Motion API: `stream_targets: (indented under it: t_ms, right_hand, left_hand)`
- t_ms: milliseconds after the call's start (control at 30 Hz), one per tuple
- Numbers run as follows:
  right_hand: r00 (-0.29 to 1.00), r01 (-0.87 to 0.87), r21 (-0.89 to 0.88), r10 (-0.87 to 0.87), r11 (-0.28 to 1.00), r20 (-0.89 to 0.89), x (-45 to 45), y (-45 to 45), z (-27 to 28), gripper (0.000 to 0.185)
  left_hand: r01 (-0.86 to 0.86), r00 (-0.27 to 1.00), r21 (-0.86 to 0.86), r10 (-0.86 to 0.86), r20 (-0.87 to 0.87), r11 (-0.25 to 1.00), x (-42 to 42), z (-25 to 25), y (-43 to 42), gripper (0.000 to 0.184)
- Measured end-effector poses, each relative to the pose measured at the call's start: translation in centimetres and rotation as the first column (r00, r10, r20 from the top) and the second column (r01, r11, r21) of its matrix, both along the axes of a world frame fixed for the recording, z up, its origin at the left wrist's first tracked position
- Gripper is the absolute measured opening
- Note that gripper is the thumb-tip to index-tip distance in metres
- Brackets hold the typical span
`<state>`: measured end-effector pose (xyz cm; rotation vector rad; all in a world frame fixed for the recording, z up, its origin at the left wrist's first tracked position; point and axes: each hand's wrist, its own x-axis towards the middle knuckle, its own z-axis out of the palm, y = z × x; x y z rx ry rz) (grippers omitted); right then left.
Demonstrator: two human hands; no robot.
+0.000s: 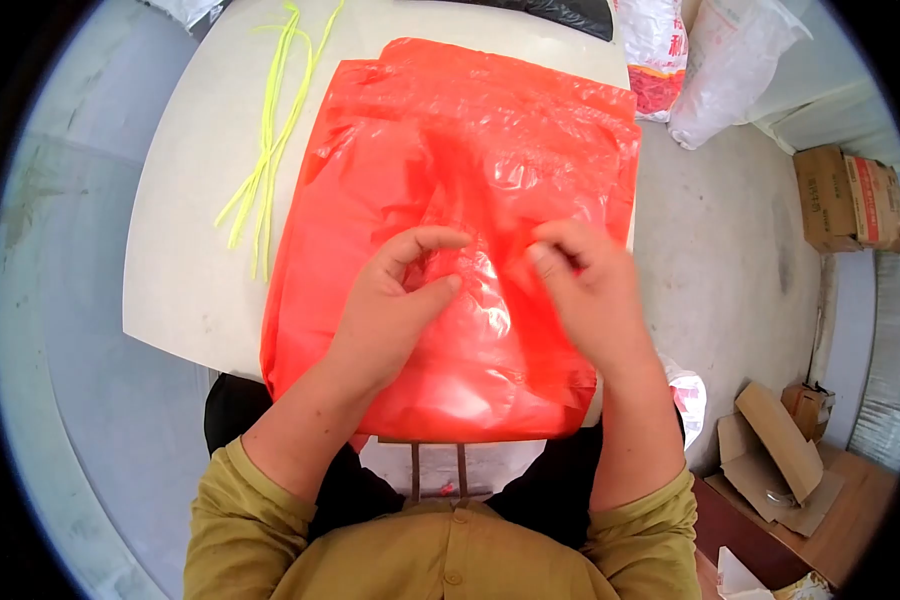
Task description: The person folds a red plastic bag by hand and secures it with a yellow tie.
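Note:
A pile of shiny red plastic bags (370, 180) lies flat on the white table, creased in the middle and reaching over the front edge. My left hand (395, 290) is over the middle of the bags, thumb and forefinger curved with a gap between them and nothing seen in that gap. To its right, my right hand (585, 285) is closed in a pinch on the red plastic, which rises in folds toward the fingertips. Its lower fingers are curled and partly hidden.
Yellow-green ties (270, 150) lie on the white table (185, 260) left of the bags. A black plastic item (570, 12) is at the far edge. White sacks (735, 60), cardboard boxes (840, 200) and an opened carton (770, 460) stand along the right.

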<state>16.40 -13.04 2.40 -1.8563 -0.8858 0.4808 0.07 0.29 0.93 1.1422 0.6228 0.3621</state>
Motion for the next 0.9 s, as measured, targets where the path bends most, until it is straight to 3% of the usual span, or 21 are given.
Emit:
stream_targets:
  t_ms: [67, 167, 200, 267, 333, 433, 567, 667, 767, 900]
  right_hand:
    - [0.981, 0.192, 0.128, -0.191, 0.973, -0.016, 1.8, -0.5, -0.2, 0.011]
    - [0.916, 0.265, 0.336, -0.345, 0.904, 0.205, 2.5, -0.9, 1.0, 0.008]
    - [0.901, 0.190, 0.218, -0.258, 0.957, 0.349, 1.9, -1.4, 1.7, 0.011]
    - [0.978, -0.064, 0.072, 0.048, 0.995, 0.203, -0.5, -0.8, 1.6, 0.026]
    - [0.908, -0.242, -0.081, 0.255, 0.967, 0.331, -2.0, 0.5, 0.8, 0.041]
    - [0.940, -0.231, -0.196, 0.270, 0.953, 0.207, -2.8, 0.9, 0.1, 0.044]
    - [0.946, -0.222, -0.152, 0.250, 0.963, 0.205, -2.4, 1.0, -0.3, 0.038]
    - [0.959, -0.217, -0.137, 0.237, 0.967, 0.158, -2.3, 1.1, -0.2, 0.032]
    - [0.975, -0.200, -0.076, 0.206, 0.977, 0.079, -2.0, 0.9, -0.3, 0.024]
    - [0.984, -0.178, -0.055, 0.177, 0.983, -0.020, -1.4, 0.5, 0.2, 0.014]
  left_hand:
    - [-0.006, 1.000, 0.010, 0.006, -0.021, 1.000, -0.1, 0.0, 0.1, 0.034]
    - [-0.006, 1.000, -0.070, 0.004, -0.026, 0.998, -0.2, 0.1, 0.3, 0.037]
    - [-0.003, 1.000, -0.088, 0.001, -0.023, 0.996, -0.2, -0.1, 0.3, 0.039]
    - [0.006, 1.000, -0.125, -0.009, -0.021, 0.992, -0.2, -0.5, 0.5, 0.043]
    - [-0.022, 0.999, -0.125, 0.027, 0.037, 0.992, -0.1, -0.7, 0.3, 0.053]
    - [-0.040, 0.991, -0.140, 0.057, 0.120, 0.989, 0.3, -0.7, 0.2, 0.069]
    - [-0.008, 0.983, -0.197, 0.044, 0.178, 0.980, 0.4, 1.0, 0.2, 0.085]
    - [-0.005, 0.989, -0.039, 0.011, 0.147, 0.999, 0.4, 0.4, 0.2, 0.087]
    - [0.017, 0.989, -0.055, -0.008, 0.145, 0.998, 0.3, -0.2, 0.3, 0.085]
    - [0.014, 0.996, 0.046, -0.018, 0.090, 0.999, 0.2, -0.8, 0.4, 0.084]
